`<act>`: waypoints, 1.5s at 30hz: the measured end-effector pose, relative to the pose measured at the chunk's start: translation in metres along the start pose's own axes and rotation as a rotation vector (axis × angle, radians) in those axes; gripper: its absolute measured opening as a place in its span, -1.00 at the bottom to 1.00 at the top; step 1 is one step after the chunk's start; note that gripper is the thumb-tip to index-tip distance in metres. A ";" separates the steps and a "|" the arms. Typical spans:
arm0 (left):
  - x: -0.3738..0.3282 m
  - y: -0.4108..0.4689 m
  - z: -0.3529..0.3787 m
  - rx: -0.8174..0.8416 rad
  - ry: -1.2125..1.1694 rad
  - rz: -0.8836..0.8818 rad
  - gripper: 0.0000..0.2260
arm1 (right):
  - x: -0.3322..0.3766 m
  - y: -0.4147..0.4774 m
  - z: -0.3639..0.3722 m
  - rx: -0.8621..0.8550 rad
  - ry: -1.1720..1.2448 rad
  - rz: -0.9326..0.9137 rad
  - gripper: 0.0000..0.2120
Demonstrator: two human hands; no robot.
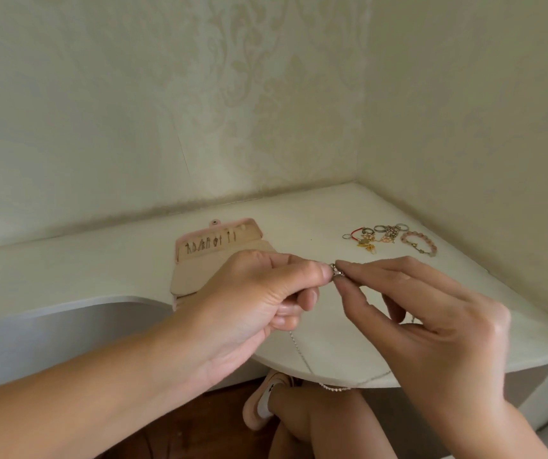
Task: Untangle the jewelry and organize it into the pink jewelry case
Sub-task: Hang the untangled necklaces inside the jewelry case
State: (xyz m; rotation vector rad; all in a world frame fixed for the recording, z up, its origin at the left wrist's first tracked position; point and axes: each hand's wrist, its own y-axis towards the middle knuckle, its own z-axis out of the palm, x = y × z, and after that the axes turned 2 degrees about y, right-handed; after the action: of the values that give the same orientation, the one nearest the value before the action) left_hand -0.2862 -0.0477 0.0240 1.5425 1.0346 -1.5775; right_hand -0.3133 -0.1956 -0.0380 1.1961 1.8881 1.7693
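**Both hands pinch a chain clasp above the desk**

White desk (100, 270): set in a wallpapered corner, front edge curved.

Left hand (259, 293): thumb and forefinger pinch one side of a small silver clasp (336, 271); the other fingers are curled in.

Right hand (431, 319): thumb and forefinger tips pinch the clasp's other side; the remaining fingers are loosely extended.

Pink jewelry case (189, 279): lies open on the desk behind the left hand, which partly hides it. A row of small pieces sits in the upper flap.

Jewelry pile (375, 236): far right on the desk, well apart from the case. A pink bead bracelet (420, 245) lies just beside it.

Thin silver chain (299, 349): hangs below the hands and crosses the desk's front edge.
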 end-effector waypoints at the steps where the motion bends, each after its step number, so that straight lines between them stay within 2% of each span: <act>1: 0.002 0.001 0.001 -0.020 -0.022 -0.007 -0.65 | 0.000 0.000 0.002 -0.011 -0.035 -0.013 -0.92; 3: 0.005 0.002 0.001 -0.051 -0.079 -0.036 -0.67 | 0.001 -0.001 0.005 -0.021 -0.076 -0.032 -0.91; 6: 0.006 0.003 0.001 -0.051 -0.117 -0.049 -0.84 | 0.000 0.000 0.007 -0.034 -0.075 -0.028 -0.88; 11: 0.004 0.005 -0.008 0.042 -0.040 -0.014 -0.85 | 0.001 0.005 0.008 -0.007 -0.017 0.068 -0.92; 13: 0.001 0.007 -0.015 0.089 0.046 -0.007 -0.88 | -0.002 0.006 0.005 0.030 0.096 0.165 -0.92; 18: -0.011 0.008 -0.027 0.133 0.294 0.064 -0.94 | 0.000 0.012 -0.007 0.056 0.508 0.578 -0.92; 20: -0.016 0.009 -0.028 0.134 0.378 0.091 -0.93 | 0.001 0.016 -0.010 0.075 0.622 0.656 -0.96; 22: -0.020 0.008 -0.030 0.139 0.445 0.121 -0.94 | 0.003 0.020 -0.011 0.085 0.674 0.686 -0.91; 28: -0.022 0.008 -0.033 0.148 0.534 0.182 -0.79 | 0.005 0.018 -0.013 0.137 0.696 0.625 -0.96; 30: -0.022 0.007 -0.032 0.140 0.538 0.202 -0.83 | 0.005 0.015 -0.012 0.154 0.680 0.585 -0.88; 33: -0.020 0.006 -0.029 0.102 0.611 0.277 -0.86 | 0.004 0.012 -0.012 0.146 0.668 0.557 -0.89; 37: -0.017 0.002 -0.029 0.060 0.724 0.397 -0.78 | 0.004 0.011 -0.012 0.123 0.612 0.478 -0.94; 40: -0.017 -0.001 -0.027 0.017 0.782 0.468 -0.86 | 0.003 0.011 -0.013 0.114 0.564 0.429 -0.93; 42: -0.018 -0.003 -0.026 0.007 0.799 0.478 -0.88 | 0.004 0.011 -0.014 0.117 0.566 0.422 -0.93; 45: -0.019 -0.002 -0.025 0.048 0.765 0.430 -0.80 | 0.005 0.011 -0.014 0.134 0.628 0.444 -0.94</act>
State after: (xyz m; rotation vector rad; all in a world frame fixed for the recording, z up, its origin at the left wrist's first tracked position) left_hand -0.2756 -0.0258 0.0433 2.2916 0.9412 -0.7185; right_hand -0.3218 -0.2028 -0.0230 1.2827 2.2192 2.5262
